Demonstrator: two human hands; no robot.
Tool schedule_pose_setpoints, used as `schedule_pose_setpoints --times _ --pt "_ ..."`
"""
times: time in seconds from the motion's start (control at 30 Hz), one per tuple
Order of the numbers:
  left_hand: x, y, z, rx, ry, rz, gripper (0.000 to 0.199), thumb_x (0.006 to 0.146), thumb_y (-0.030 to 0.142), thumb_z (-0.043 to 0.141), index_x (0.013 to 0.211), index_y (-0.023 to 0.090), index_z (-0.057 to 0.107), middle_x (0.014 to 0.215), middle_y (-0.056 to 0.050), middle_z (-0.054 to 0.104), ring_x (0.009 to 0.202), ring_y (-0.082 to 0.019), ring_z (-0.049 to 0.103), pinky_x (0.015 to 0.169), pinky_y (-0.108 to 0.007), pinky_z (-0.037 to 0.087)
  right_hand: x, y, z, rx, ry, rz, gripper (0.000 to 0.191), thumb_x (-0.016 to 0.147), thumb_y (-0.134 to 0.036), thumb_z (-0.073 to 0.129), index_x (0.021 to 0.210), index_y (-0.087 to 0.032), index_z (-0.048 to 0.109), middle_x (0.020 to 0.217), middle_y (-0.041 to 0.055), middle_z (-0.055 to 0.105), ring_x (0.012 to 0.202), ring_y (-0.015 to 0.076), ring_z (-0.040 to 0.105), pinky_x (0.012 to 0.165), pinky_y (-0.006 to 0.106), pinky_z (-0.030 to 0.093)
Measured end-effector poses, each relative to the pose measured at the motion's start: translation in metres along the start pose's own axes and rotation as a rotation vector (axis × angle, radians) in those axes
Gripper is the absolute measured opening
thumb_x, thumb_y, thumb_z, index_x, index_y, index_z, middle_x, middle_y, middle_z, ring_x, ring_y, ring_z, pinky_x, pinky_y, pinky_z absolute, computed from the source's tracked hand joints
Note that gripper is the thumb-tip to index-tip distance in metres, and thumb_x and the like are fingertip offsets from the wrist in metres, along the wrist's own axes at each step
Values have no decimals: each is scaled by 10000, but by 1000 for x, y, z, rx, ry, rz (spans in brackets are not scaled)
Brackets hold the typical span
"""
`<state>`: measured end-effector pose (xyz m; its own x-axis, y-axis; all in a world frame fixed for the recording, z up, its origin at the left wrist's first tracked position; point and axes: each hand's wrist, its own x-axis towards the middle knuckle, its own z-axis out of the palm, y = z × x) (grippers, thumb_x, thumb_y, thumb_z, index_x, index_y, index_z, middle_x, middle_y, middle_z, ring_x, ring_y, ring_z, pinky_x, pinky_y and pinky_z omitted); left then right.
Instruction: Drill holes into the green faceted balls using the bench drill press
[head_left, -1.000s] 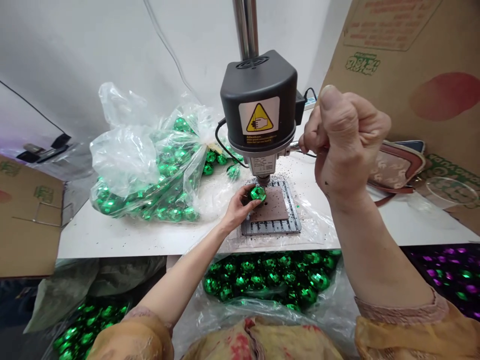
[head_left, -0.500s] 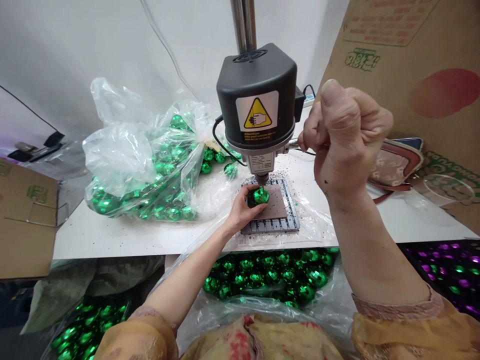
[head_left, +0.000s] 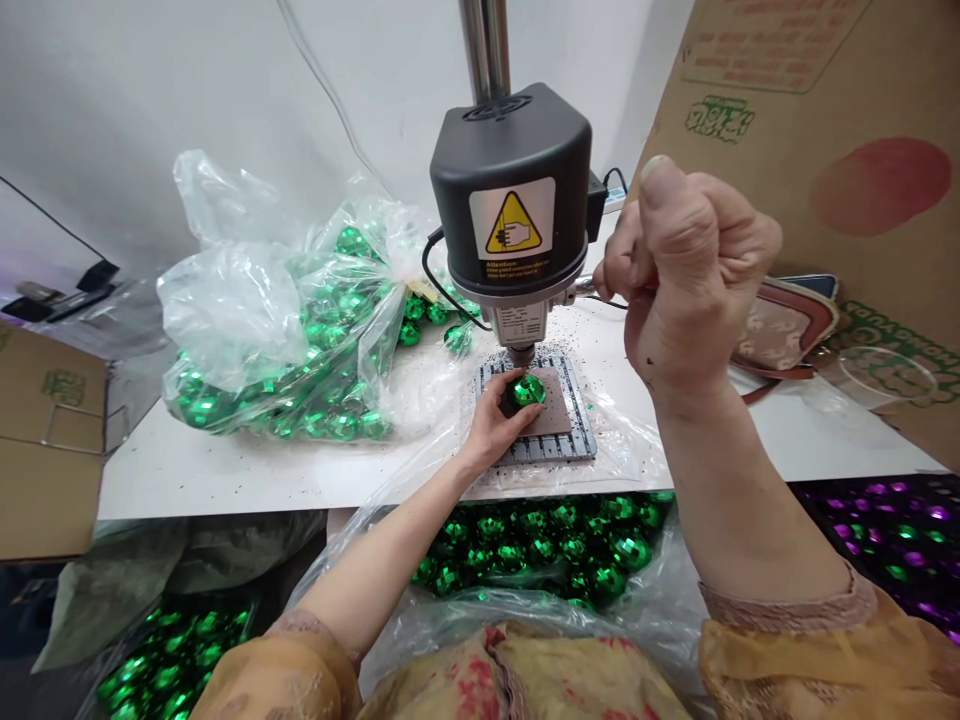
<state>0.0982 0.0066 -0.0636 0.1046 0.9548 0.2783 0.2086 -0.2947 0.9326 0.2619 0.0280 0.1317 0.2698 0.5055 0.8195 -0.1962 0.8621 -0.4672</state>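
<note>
A shiny green faceted ball is held between the thumb and fingers of my left hand, over a brown board on the grey slotted base plate. Right above it is the metal chuck of a black drill press with a yellow warning sign. My right hand is raised at the right of the machine, its fingers wrapped round the end of the metal lever; the gripped part is hidden.
Clear plastic bags with green balls lie at the left. More green balls fill a bag below the table edge. A large cardboard box, a purse and purple balls are at the right.
The green ball in my left hand has shifted slightly right, and its smooth faceted side now shows beside the chuck. My right hand keeps nearly the same place.
</note>
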Motion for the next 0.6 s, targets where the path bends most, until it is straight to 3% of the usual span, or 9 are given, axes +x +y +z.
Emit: schedule_pose_setpoints --times 0.3,0.6 --pt "-4 3 1 -131 -12 -63 585 766 447 853 1218 205 571 1276 -117 653 1172 -266 642 1057 -442 500 -26 4 -3 -64 84 -80 571 894 -285 657 490 -183 266 419 -55 236 382 52 265 423 293 214" --pt "-3 1 2 -115 -6 -53 598 761 478 851 1219 207 580 1277 -115 652 1166 -258 642 1064 -439 497 -39 1 -10 -108 28 -56 639 881 -326 641 478 -174 168 439 -41 194 415 65 232 459 325 211"
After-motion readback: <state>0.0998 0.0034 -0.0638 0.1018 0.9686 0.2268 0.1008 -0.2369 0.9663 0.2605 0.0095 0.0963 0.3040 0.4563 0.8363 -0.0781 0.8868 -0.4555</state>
